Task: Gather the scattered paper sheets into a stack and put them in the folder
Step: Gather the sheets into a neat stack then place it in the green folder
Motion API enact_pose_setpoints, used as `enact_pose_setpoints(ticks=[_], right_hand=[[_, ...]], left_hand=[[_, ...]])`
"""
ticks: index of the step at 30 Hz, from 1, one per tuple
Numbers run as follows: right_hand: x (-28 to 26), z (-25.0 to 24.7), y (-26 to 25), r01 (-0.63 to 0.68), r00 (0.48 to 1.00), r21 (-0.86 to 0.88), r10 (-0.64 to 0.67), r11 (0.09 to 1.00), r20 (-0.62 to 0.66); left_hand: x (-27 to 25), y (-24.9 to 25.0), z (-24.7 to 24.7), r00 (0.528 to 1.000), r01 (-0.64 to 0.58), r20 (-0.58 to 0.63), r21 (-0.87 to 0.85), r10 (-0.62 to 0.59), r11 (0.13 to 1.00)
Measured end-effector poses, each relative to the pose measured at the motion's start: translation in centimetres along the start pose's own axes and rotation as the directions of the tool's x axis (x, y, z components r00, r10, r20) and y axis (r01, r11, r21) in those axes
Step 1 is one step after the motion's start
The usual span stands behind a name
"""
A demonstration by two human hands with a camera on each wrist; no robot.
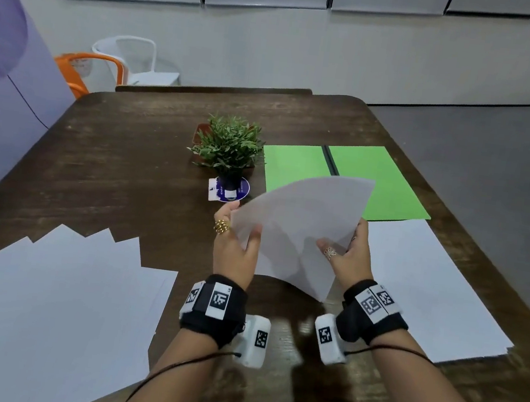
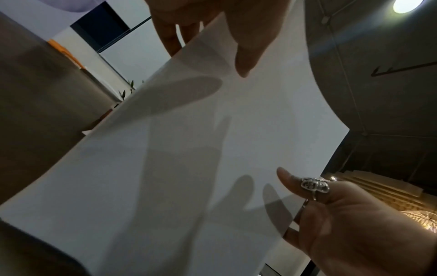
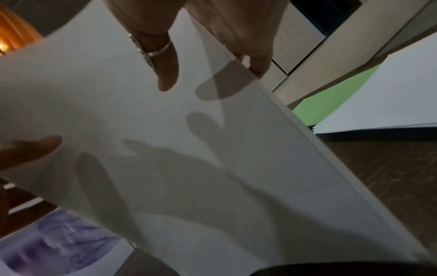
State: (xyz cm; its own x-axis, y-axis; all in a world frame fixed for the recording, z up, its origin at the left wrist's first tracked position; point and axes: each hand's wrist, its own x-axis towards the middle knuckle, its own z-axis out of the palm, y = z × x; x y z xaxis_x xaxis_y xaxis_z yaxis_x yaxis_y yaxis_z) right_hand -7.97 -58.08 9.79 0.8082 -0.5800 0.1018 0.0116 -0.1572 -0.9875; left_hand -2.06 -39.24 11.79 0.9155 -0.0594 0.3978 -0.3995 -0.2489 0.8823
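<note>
Both hands hold a thin bunch of white sheets tilted up above the middle of the table. My left hand pinches its left edge, thumb on the near face and fingers behind. On the right edge, my right hand grips the same way. In the left wrist view the sheets fill the frame under my left thumb. The right wrist view shows the sheets and my ringed right thumb. An open green folder lies flat beyond the sheets.
Several loose sheets lie fanned on the wooden table at the near left. Another white pile lies at the right, just before the folder. A small potted plant stands left of the folder. Chairs stand past the far edge.
</note>
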Motion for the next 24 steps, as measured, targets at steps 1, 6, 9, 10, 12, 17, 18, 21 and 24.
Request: enact_pose_setpoints(ticks=[1,6,9,10,12,17,18,21,24], right_hand=[[0.0,0.0,0.1,-0.013,1.0,-0.02,0.013,1.0,-0.007],[-0.1,0.2,0.0,-0.056,0.998,0.045,0.057,0.997,-0.023],[-0.2,0.6,1.0,-0.096,0.995,-0.028,0.096,0.995,0.019],[-0.2,0.8,1.3,-0.087,0.996,-0.078,0.088,0.993,0.013],[0.3,0.6,1.3,-0.058,0.998,-0.147,0.054,0.987,-0.032],[3.0,-3.6,-1.2,0.045,0.99,-0.171,-0.067,0.984,-0.126],[3.8,-5.1,-1.2,0.042,0.987,-0.219,-0.075,0.975,-0.143],[6.1,-10.3,0.4,-0.008,0.989,-0.435,-0.056,0.9,-0.135],[7.8,-15.3,3.6,-0.124,0.991,-0.629,0.064,0.768,-0.117]], left_hand=[[-0.2,0.0,0.0,1.0,-0.008,0.008,0.018,0.008,1.0],[0.0,-0.2,0.5,1.0,0.001,-0.023,0.058,0.0,0.998],[0.0,-1.0,0.8,0.995,0.085,0.04,0.107,-0.089,0.991],[0.1,-1.3,1.1,0.989,0.119,0.069,0.133,-0.129,0.984],[0.3,-1.0,1.6,0.991,0.073,0.095,0.173,-0.09,0.982],[2.2,2.4,5.0,0.998,-0.054,0.048,0.138,0.048,0.989],[2.4,2.8,6.3,0.999,-0.02,0.044,0.084,0.017,0.996],[1.9,3.8,11.1,0.946,0.217,0.215,0.128,-0.241,0.968],[-0.3,3.3,16.8,0.759,0.25,0.481,0.407,-0.439,0.879]])
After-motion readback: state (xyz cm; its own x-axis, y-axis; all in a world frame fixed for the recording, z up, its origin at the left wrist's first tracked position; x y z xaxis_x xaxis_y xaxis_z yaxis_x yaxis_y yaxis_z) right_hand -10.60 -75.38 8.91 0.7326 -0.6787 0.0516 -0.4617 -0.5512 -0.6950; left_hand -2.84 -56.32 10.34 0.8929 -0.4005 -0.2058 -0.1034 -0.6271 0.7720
